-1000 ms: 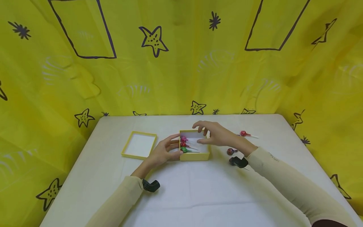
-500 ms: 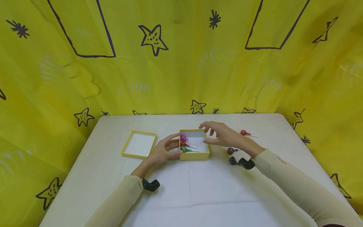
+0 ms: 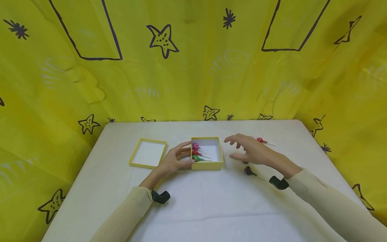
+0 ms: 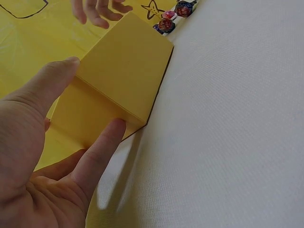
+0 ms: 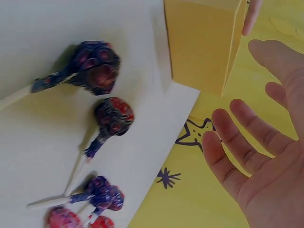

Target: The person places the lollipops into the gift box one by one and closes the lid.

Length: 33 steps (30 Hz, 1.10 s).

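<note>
Crosswise in box (image 3: pixel 207 166), lollipops (image 3: pixel 196 153), sticks (image 3: pixel 207 156) rightward, left hand (image 3: pixel 173 162) extended against box, right hand (image 3: pixel 251 150) spread, empty

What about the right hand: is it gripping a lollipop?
No, the right hand shows its bare palm and grips nothing.

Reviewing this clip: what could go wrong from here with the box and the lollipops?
Some of the loose lollipops look bunched in the right wrist view, so picking one up might drag another.

Of the two hands, only the left hand touches the yellow box, at its left side, so a knock from the right hand could shift it.
</note>
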Tool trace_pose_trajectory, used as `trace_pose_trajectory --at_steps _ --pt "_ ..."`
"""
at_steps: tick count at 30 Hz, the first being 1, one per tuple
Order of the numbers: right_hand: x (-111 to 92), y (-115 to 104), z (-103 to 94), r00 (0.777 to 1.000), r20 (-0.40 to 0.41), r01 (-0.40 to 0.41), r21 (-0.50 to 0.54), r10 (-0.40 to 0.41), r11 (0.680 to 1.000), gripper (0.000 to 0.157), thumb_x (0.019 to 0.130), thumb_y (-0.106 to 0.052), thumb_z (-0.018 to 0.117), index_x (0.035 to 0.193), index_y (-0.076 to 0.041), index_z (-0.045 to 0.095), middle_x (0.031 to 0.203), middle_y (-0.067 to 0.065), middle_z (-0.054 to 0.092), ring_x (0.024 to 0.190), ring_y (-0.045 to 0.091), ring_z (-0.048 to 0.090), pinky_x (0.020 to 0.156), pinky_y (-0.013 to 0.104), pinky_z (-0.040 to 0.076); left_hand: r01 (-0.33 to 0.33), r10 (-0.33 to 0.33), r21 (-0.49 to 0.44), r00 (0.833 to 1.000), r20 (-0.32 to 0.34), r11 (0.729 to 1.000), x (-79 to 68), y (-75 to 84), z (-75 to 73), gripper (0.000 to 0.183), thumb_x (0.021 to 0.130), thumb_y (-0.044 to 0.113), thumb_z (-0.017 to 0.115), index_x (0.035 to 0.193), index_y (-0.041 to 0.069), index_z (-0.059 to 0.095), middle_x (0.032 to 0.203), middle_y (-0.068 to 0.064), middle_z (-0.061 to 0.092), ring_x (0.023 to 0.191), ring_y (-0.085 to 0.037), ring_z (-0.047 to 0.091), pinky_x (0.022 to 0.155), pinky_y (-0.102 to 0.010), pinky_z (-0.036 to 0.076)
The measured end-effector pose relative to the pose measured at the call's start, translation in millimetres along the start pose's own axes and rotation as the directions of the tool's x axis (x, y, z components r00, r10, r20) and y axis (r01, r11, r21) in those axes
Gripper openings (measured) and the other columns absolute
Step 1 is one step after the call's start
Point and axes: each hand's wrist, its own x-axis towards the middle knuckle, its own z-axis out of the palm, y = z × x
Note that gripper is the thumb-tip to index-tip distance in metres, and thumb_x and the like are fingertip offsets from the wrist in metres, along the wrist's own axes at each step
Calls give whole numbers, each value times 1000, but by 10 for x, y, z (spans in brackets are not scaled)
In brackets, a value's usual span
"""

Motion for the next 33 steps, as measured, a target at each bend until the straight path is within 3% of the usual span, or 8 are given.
trace_pose_trajectory --at_steps 7,15,21,26,33 --pt "-235 48 28 997 28 -73 -2 73 997 53 90 -22 82 138 -16 59 126 8 65 101 27 64 78 43 59 -2 2 -13 1000 2 1000 -6 6 -3 81 92 9 78 160 14 35 155 -19 44 142 -37 47 104 -40 52" --pt "-454 116 116 999 -12 -31 -20 31 999 51 87 -14 84 133 -9 63 107 3 66 92 20 65 77 40 58 -2 2 -8 1000 -4 1000 -4 9 -3 81 92 11 79 160 15 36 156 -19 44 141 -36 47 105 -40 51" --pt "-603 164 206 996 -19 -84 -80 83 993 53 84 -21 87 132 -13 66 110 -2 66 96 16 62 83 41 54 1 -1 -1 1000 -7 1000 9 1 -9 80 92 13 79 160 16 36 156 -18 43 141 -36 47 107 -41 50" --pt "-717 222 277 995 -34 -95 -83 93 992 51 85 -21 87 131 -15 67 114 -1 65 93 16 59 76 32 54 8 -8 2 1000 -6 1000 14 -1 -14 81 92 14 79 160 16 36 156 -18 43 141 -35 47 107 -41 49" --pt "-804 320 348 995 -30 -94 -55 93 994 50 85 -19 86 132 -14 67 102 -8 62 85 11 55 68 25 49 8 -8 13 1000 -5 1000 13 2 -18 81 91 14 80 160 17 37 156 -17 44 141 -35 47 107 -41 50"
